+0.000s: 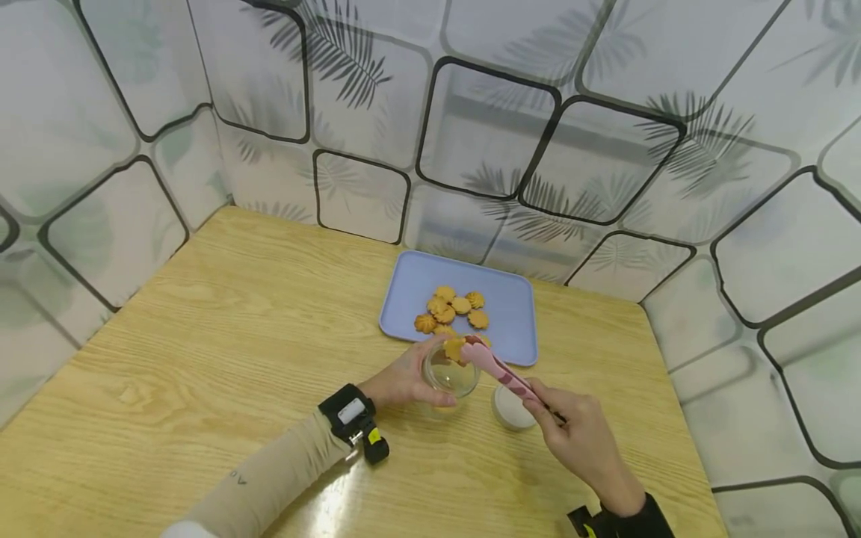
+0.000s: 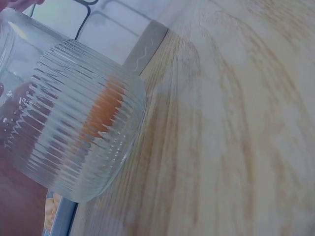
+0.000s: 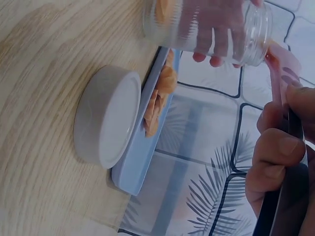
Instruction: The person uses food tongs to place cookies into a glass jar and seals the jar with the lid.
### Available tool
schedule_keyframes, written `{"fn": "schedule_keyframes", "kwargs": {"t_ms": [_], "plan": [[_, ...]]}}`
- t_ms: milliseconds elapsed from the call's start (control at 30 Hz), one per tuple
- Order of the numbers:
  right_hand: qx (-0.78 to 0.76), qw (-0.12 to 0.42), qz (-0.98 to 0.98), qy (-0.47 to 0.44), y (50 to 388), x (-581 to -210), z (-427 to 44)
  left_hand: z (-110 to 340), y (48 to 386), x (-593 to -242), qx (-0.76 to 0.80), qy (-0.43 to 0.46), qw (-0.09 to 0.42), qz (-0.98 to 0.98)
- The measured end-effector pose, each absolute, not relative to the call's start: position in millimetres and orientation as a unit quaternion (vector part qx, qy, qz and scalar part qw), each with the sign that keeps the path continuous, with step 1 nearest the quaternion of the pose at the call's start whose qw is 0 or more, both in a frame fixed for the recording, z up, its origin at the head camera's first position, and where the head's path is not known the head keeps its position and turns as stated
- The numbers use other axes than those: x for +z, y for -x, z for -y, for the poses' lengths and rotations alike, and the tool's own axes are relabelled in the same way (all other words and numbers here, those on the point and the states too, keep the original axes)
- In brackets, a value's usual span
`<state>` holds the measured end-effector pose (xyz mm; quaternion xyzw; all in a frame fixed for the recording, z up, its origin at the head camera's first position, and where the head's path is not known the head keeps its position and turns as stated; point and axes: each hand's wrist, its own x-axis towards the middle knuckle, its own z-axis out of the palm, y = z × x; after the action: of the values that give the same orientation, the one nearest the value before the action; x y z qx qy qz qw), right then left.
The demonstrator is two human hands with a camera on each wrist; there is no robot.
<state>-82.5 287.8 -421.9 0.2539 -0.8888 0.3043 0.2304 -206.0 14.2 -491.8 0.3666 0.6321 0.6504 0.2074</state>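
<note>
My left hand [image 1: 403, 382] grips a ribbed glass jar [image 1: 452, 379], its fingers and thumb round the sides. A cookie [image 2: 104, 110] lies inside near the bottom, seen through the ribs in the left wrist view. With my right hand [image 1: 584, 430] I hold pink tongs [image 1: 496, 366], whose tips pinch another cookie [image 1: 454, 348] right at the jar's mouth. Behind the jar, a blue tray [image 1: 410, 280] carries several flower-shaped cookies [image 1: 460, 305]. Just right of the jar sits a white round lid-like piece [image 3: 118, 120], below the tongs.
The wooden table [image 1: 269, 299] runs back to a patterned curtain [image 1: 363, 194] that also closes in both sides. The tray stands near that back edge. A grey block-like thing [image 2: 146, 46] shows beyond the jar in the left wrist view.
</note>
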Motion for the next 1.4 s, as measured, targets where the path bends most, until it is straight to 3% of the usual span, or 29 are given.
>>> {"fn": "schedule_keyframes", "kwargs": {"t_ms": [900, 1067, 1167, 1400], "plan": [[0.235, 0.222, 0.907, -0.27, 78.0, -417.3, -284.7, -13.8, 206.6, -493.9, 0.658, -0.402, 0.194, -0.607], [0.273, 0.233, 0.906, -0.223, 89.4, -420.6, -290.9, -16.1, 208.5, -495.9, 0.681, -0.418, 0.189, -0.571], [0.24, 0.202, 0.937, -0.153, 99.1, -423.0, -297.1, -18.4, 210.4, -496.3, 0.694, -0.426, 0.188, -0.55], [0.138, 0.073, 0.986, -0.062, 119.0, -438.9, -298.8, -21.0, 210.5, -495.2, 0.691, -0.424, 0.188, -0.554]]}}
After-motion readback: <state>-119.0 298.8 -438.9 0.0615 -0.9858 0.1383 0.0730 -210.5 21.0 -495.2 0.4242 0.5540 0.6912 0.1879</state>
